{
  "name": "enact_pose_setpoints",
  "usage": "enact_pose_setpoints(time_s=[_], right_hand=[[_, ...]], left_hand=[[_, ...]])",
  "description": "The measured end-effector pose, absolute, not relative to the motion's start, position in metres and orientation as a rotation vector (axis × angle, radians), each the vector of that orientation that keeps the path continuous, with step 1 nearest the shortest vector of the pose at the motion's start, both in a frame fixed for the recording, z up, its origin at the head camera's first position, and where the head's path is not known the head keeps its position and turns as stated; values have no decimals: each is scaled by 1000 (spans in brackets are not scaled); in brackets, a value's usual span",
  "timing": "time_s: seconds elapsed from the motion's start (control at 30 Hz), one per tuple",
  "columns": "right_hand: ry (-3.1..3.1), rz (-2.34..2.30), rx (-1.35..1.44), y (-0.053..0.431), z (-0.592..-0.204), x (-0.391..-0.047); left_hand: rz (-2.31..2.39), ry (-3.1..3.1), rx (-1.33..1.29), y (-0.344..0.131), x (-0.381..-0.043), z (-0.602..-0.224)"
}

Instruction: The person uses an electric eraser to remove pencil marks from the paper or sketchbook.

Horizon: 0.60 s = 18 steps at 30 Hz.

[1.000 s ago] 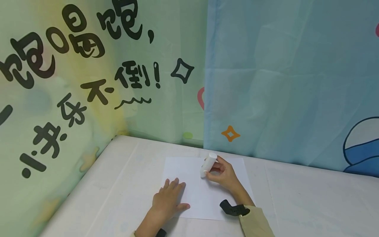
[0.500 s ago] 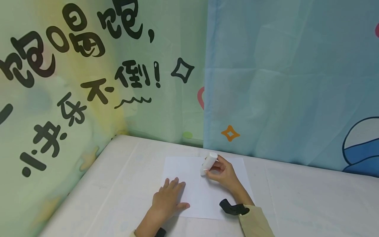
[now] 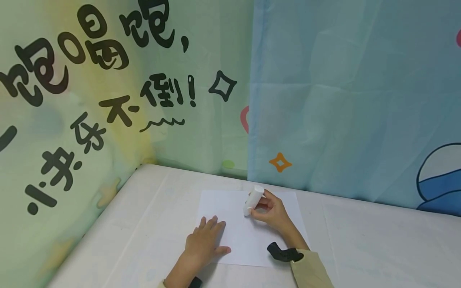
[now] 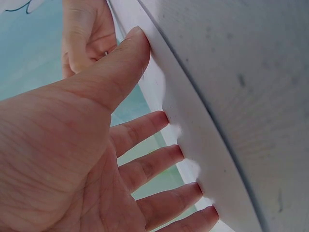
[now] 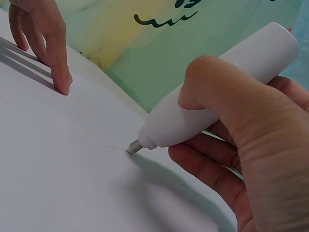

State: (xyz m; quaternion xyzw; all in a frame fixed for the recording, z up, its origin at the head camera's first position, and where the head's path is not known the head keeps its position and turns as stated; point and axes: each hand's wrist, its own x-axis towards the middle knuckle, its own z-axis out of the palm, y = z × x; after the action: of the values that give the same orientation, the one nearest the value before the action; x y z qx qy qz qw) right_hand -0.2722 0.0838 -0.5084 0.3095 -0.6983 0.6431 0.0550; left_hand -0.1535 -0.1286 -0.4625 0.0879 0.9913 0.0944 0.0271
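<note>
My right hand [image 3: 272,214] grips a white electric eraser [image 5: 263,53] between thumb and fingers, its body tilted. In the right wrist view, its narrow tip [image 5: 134,147] meets the white paper [image 5: 58,164] at the end of a faint thin line [image 5: 116,147]. Small dark specks lie near that line. On the paper's left part, my left hand [image 3: 204,244] rests with fingers spread. The left wrist view shows its fingertips [image 4: 175,152] pressing on the sheet, and the thumb stretched out.
Under the paper is a white-covered table [image 3: 151,224]. A green printed cloth [image 3: 201,140] with black lettering and a blue cloth [image 3: 342,120] hang behind it. A black wrist device [image 3: 282,254] sits at the right cuff.
The eraser in my right hand shifts very slightly, its lower end going up the sheet and then back down. My left hand stays put.
</note>
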Motion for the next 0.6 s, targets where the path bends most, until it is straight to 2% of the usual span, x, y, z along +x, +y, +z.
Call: enact_pose_setpoints(time_s=[0.6], right_hand=[[-2115, 1935, 1009, 84, -507, -270]], left_hand=[[314, 3059, 266, -129, -154, -463]])
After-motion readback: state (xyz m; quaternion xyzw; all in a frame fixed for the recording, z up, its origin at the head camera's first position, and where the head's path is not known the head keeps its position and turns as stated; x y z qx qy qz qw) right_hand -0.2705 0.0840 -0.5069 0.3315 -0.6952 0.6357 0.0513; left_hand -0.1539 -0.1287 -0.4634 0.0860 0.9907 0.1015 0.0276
